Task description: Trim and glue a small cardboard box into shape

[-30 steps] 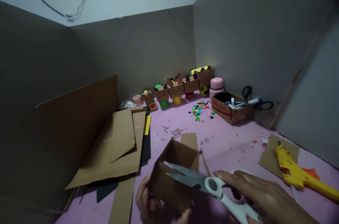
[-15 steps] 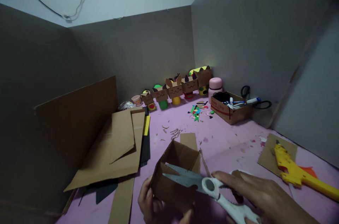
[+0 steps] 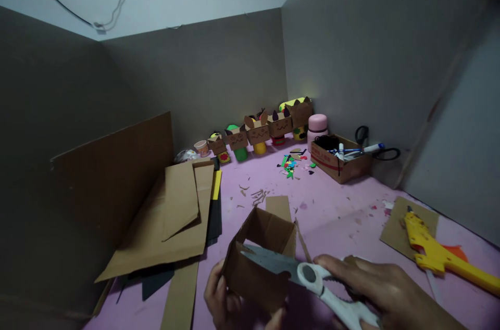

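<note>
At the bottom middle, my left hand [image 3: 223,299] grips an open cardboard box [image 3: 255,278] from below, with fingers on its left side and near wall. My right hand [image 3: 385,283] is closed round the white handles of a pair of scissors [image 3: 273,261]. The blades point left across the box's near top edge and lie almost together. A thin cardboard strip [image 3: 302,241] stands off the box's right corner. Behind the box, a flat cardboard piece [image 3: 278,206] lies on the pink table.
Cardboard sheets [image 3: 156,231] are stacked at left beside a standing panel [image 3: 117,179]. A yellow glue gun [image 3: 437,254] lies at right. A box of tools [image 3: 344,163], a pink flask [image 3: 317,129], cardboard-headed figures [image 3: 258,132] and coloured scraps [image 3: 289,163] are toward the back.
The scissor blades, which stood apart, have come nearly together over the box's edge. The box and my left hand have hardly moved.
</note>
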### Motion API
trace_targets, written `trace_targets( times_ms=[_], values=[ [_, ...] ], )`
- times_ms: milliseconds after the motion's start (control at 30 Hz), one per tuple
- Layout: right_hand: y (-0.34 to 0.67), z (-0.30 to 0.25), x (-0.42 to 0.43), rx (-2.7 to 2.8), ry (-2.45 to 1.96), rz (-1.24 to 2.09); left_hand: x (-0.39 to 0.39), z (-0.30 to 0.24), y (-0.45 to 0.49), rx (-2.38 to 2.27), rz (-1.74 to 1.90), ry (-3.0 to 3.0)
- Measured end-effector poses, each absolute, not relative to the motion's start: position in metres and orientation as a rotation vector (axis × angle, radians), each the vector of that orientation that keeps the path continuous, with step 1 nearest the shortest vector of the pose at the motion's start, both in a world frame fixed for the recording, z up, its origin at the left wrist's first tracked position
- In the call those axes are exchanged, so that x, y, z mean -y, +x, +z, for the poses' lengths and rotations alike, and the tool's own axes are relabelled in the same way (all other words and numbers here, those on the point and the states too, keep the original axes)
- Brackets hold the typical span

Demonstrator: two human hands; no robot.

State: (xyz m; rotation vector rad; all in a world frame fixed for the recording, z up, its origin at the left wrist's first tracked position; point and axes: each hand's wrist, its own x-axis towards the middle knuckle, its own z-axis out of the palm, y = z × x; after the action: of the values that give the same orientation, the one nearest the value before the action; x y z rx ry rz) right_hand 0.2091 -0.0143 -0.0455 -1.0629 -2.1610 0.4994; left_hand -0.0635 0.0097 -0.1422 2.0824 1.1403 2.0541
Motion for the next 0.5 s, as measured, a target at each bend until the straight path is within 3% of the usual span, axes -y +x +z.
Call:
trace_targets(
  times_ms=[500],
  values=[
    [0.210, -0.041, 0.012, 2.250, -1.157, 0.449, -0.014, -0.141, -0.055, -1.134, 2.186, 1.834]
  ],
)
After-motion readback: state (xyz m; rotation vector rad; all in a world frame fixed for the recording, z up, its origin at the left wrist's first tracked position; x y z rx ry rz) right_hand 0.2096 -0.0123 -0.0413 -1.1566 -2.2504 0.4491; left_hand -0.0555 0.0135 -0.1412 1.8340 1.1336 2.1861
